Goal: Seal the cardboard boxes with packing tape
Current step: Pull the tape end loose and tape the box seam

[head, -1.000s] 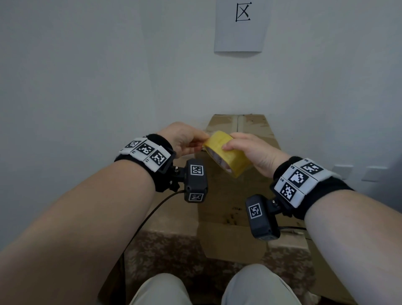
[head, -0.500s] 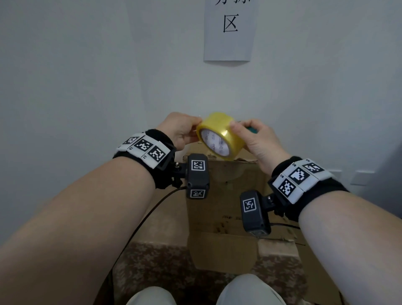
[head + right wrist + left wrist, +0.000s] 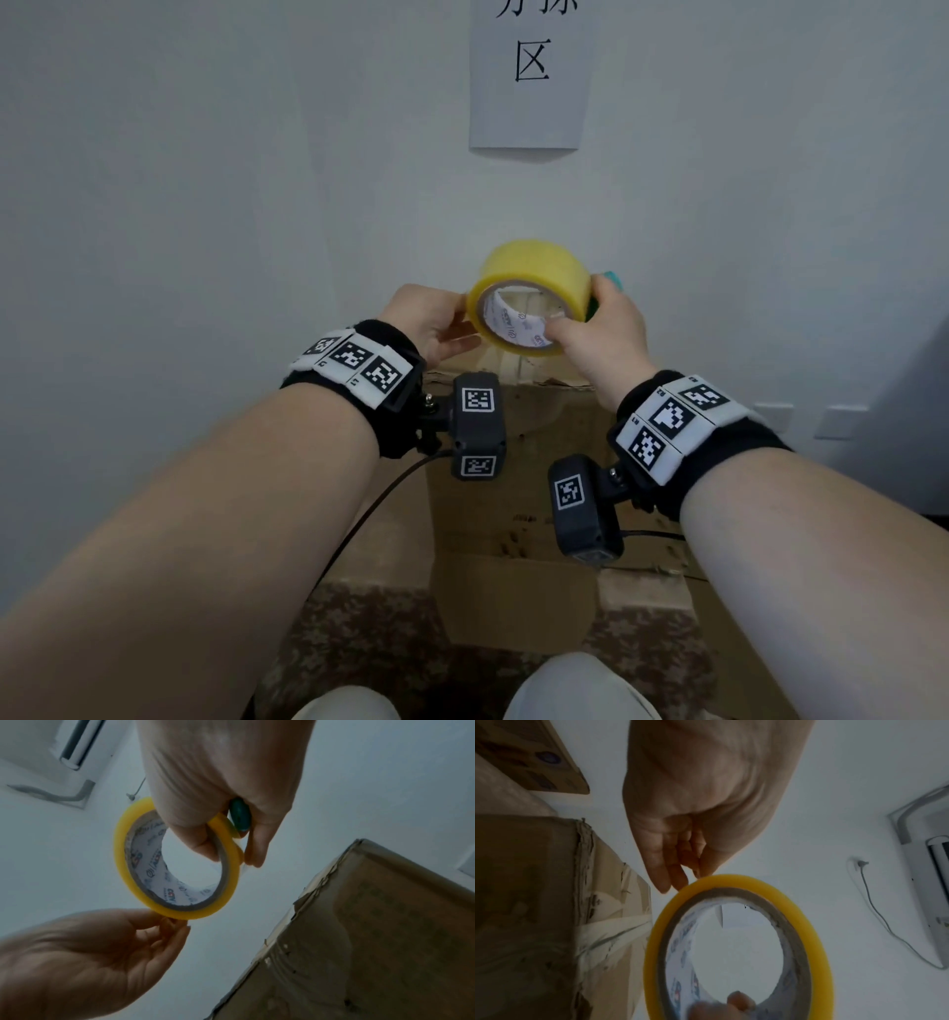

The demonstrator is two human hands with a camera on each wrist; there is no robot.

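Note:
A yellow packing tape roll [image 3: 534, 267] is held up in front of the wall, its white printed core facing me. My right hand [image 3: 579, 309] grips it with the thumb inside the core and the fingers over the outside, as the right wrist view shows [image 3: 231, 856]. A small green object [image 3: 613, 280] [image 3: 239, 815] is tucked in the same hand. My left hand [image 3: 464, 329] pinches the roll's outer rim [image 3: 120, 845] at its left side with its fingertips [image 3: 677, 882]. The tall brown cardboard box [image 3: 513, 503] stands below the hands, old tape on its top seam.
A paper sign [image 3: 529, 77] hangs on the white wall behind. A lower cardboard piece [image 3: 513, 601] leans at the box's front, on a patterned floor. My knees [image 3: 580, 688] are at the bottom edge. Wall sockets [image 3: 842, 421] sit at the right.
Both hands have lifted the tape roll from just over the box top to above it, and turned it so the open core faces me.

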